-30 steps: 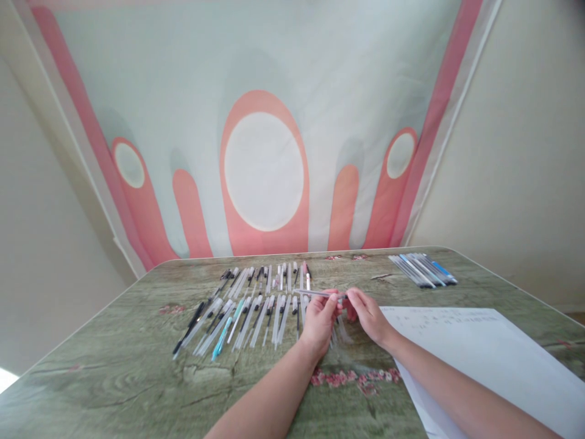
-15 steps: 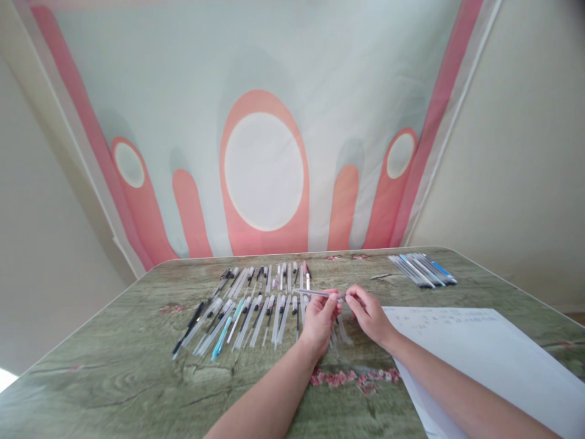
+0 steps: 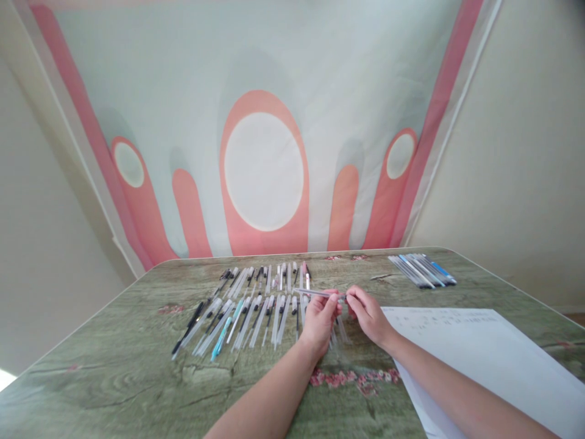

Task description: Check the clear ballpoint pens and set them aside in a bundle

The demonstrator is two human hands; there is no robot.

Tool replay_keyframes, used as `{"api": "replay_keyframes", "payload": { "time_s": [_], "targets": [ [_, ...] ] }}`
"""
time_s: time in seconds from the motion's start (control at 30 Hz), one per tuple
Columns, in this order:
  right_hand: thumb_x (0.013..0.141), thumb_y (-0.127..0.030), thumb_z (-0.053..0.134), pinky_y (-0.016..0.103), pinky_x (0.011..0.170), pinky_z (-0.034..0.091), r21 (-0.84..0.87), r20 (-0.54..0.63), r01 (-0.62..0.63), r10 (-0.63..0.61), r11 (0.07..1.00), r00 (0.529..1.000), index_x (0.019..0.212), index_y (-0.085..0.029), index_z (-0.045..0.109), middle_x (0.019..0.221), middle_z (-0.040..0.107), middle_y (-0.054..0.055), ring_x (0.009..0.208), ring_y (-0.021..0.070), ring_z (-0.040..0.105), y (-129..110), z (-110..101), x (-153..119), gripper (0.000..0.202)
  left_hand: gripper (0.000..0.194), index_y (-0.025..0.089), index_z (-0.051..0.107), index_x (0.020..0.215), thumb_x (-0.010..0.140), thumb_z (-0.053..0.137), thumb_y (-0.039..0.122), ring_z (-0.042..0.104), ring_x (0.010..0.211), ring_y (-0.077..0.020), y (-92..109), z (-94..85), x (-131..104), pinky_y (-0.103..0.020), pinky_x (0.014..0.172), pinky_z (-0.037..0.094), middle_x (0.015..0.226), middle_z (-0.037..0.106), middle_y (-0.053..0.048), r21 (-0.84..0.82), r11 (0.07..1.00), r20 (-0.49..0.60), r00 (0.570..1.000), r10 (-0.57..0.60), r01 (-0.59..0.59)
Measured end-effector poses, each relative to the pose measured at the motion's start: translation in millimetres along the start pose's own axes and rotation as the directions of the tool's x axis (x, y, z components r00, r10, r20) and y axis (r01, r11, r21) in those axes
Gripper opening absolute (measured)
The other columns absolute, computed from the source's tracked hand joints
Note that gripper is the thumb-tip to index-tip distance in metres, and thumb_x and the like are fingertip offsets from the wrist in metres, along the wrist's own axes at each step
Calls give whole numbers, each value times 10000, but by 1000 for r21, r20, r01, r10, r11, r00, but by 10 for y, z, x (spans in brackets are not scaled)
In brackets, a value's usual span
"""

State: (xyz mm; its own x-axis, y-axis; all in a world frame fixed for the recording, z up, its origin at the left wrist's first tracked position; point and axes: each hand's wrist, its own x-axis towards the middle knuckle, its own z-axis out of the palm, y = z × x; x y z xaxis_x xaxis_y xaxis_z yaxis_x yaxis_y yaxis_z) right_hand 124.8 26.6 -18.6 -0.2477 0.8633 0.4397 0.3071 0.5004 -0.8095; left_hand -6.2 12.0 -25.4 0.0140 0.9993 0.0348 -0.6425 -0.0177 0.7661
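Note:
A thin clear-barrelled pen lies almost level above the table, its far end pointing left. My left hand is closed around its barrel. At the pen's right end, my right hand pinches the dark tip between thumb and fingers; the exact part gripped is too small to make out. Just left of my hands lie two rows of pen parts: a back row and a front row of clear barrels, caps and dark refills. A turquoise pen lies in the front row. Some clear barrels show partly behind my hands.
A bundle of pens, some blue, lies at the back right of the wood-patterned table. White paper sheets with faint writing lie under and beside my right forearm. Behind the table hangs a pink and grey patterned cloth.
Almost nothing differs. My right hand has shifted very slightly at the pen's end, while the left hand and the rows of pen parts stay put.

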Motion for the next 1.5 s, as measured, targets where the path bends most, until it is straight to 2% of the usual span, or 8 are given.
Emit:
{"api": "replay_keyframes", "payload": {
  "time_s": [0.3,0.53,0.73,0.93,1.1,1.23,1.37,1.5],
  "targets": [
    [901,-379,300,249,531,354,10,49,-58,57,998,997,655,-200,446,532,456,-31,503,123,444,8,31,7,338,288,133,587,883,659,693,279,503,581,-46,4,-19,18,-187,620,412,789,604,-12,-3,1000,-2,1000,4,-4],
    [882,-371,358,255,566,356,-33,47,18,-17,999,999,674,-208,442,557,468,-30,547,129,449,-86,-8,-4,277,309,127,589,887,651,697,293,507,599,-49,21,-4,9,-190,637,409,802,608,-19,4,1000,19,1000,7,-7],
    [882,-406,335,252,555,377,150,120,-110,92,983,989,627,-200,444,519,478,-34,509,122,465,-65,-3,12,346,279,132,575,890,680,676,286,493,602,-48,24,9,2,-189,633,400,806,587,-12,14,1000,41,999,13,-14],
    [872,-424,339,238,488,382,239,-16,-129,137,962,990,720,-198,491,540,470,-31,489,123,463,44,-24,67,311,288,112,603,873,716,636,352,468,559,-56,97,138,-101,-183,577,372,678,550,-6,10,997,132,988,-83,82],
    [837,-345,427,252,557,424,59,-42,46,-44,997,998,1126,-219,486,694,536,-6,582,135,512,66,-46,50,321,279,86,633,852,740,615,341,427,488,-39,141,212,-203,-192,513,339,659,543,-19,-8,958,286,919,-271,285],
    [814,-272,453,296,699,446,-114,27,216,-214,970,976,1072,-251,580,841,573,38,763,174,551,69,-63,0,288,282,81,640,859,746,609,337,409,467,-27,141,218,-214,-185,494,326,656,538,-19,-5,940,297,898,-325,342],
    [831,-283,435,302,704,456,-137,-66,142,-152,980,986,1121,-258,565,852,582,36,757,168,562,82,-73,13,319,385,91,638,875,776,527,446,476,520,-70,106,239,-224,-222,563,385,724,588,-68,83,960,307,909,-281,268],
    [821,-389,459,281,588,449,-133,-273,4,-41,991,961,1050,-204,605,778,602,34,574,135,524,154,-118,110,328,389,117,639,794,800,460,462,542,646,-139,48,296,-333,-260,657,413,727,612,-83,440,898,366,908,-202,22]
  ]
}}
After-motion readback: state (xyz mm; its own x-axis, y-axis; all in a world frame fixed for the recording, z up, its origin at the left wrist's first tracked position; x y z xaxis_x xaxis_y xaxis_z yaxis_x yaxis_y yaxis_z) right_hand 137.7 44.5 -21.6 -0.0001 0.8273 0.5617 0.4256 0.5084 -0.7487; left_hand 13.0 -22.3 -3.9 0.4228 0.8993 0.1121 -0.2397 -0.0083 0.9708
